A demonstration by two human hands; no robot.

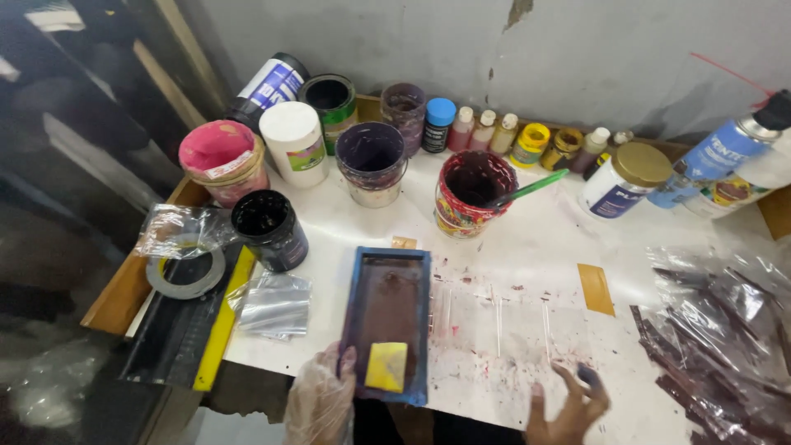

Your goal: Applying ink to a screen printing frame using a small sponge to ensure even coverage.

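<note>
Head view, fingers: left hand (321, 400), in a clear plastic glove, fingers curled together around the near left corner of one blue-framed rectangular tray (387, 321), thumb on its rim; it holds the tray. Right hand (571, 408), bare, fingers spread wide and raised above the white tabletop (527, 247), one fingertip stained dark; it holds nothing, and whether any fingertip touches the surface cannot be told.

Tray: one, lying flat at the near edge of the table, its bed coated dark brown-red. Yellow sponge (386, 366): one, resting in the tray's near end, just beside the gloved thumb.

Open paint pots: five — one black (269, 227), one purple (371, 161), one green-rimmed (329, 97), one dull purple at the back (403, 105), one red (471, 191) with one green stick (527, 189) leaning in it.

Closed tubs: one pink-lidded (221, 158), one white-lidded (293, 140), one gold-lidded jar (624, 177).

Small dropper bottles (484, 129): a row along the wall; exact count not certain.

Spray cans (725, 148): two, lying at the right.

Tape roll (186, 268): one, in clear wrap at the left.

Plastic sleeves (717, 330): a stained heap, right; uncounted.
</note>
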